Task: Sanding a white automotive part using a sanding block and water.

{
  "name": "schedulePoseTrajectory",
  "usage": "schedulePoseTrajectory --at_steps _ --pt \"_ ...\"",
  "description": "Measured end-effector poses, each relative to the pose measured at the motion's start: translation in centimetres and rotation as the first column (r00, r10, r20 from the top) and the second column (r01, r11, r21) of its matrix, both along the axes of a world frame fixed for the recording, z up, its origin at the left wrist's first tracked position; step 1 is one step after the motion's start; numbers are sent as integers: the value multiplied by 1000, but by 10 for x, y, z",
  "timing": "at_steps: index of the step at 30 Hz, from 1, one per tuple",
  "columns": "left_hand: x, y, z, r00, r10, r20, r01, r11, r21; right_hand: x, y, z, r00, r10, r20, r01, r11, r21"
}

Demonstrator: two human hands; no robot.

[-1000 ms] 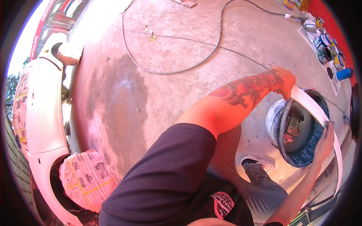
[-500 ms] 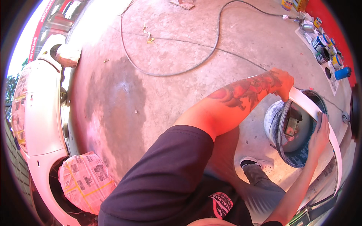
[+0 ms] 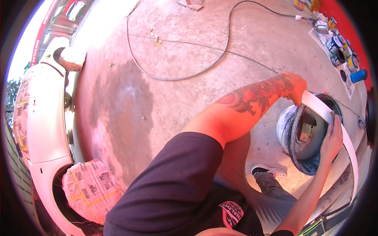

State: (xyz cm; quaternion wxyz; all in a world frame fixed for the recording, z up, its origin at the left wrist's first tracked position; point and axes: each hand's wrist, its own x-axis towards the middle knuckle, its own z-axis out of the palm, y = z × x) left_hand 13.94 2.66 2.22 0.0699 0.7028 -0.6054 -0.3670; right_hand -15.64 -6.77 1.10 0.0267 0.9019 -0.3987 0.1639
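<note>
A long, curved white trim strip [image 3: 350, 157], like a piece of car bodywork, arches down the right side. My left hand [image 3: 296, 88], at the end of a tattooed forearm, is closed around its upper end. Partway along the strip, my right hand [image 3: 333, 137] presses with straight fingers held together. A small dark edge shows at those fingertips; what it belongs to I cannot make out. Under the strip stands a dark tub [image 3: 298, 155] with cloudy water, and a boxy object [image 3: 305, 131] lies in it. A whitish round container [image 3: 284, 124] adjoins the tub's left side.
A pale car body [image 3: 47, 126] stands at left, its wheel [image 3: 92, 190] wrapped in newspaper. A hose [image 3: 185, 78] loops over the concrete floor, which has a dark patch [image 3: 122, 102]. Several paint cans [image 3: 338, 57] and a blue bottle [image 3: 358, 76] sit by the red wall.
My right hand has shifted slightly up along the strip, its fingertips now closer to my left hand. The left hand keeps its hold, almost still.
</note>
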Motion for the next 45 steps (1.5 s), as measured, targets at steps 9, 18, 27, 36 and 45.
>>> schedulePoseTrajectory --at_steps 9,18,27,36,45 --pt "-2 -2 6 999 -29 23 30 999 -20 -58 -43 -17 983 -183 -32 182 983 -31" --pt "-3 -1 6 1000 -15 -6 15 1000 -27 59 49 -22 997 68 -24 -70 994 -79" --pt "-3 -4 2 999 -42 29 42 999 -31 69 57 -30 998 12 -62 -18 995 -99" --pt "-7 -6 7 1000 -18 -5 18 999 -46 -2 9 -24 981 -195 -21 193 978 -83" --pt "-1 -5 5 999 -38 -11 38 999 -11 56 56 -12 993 71 -90 -77 995 -63"
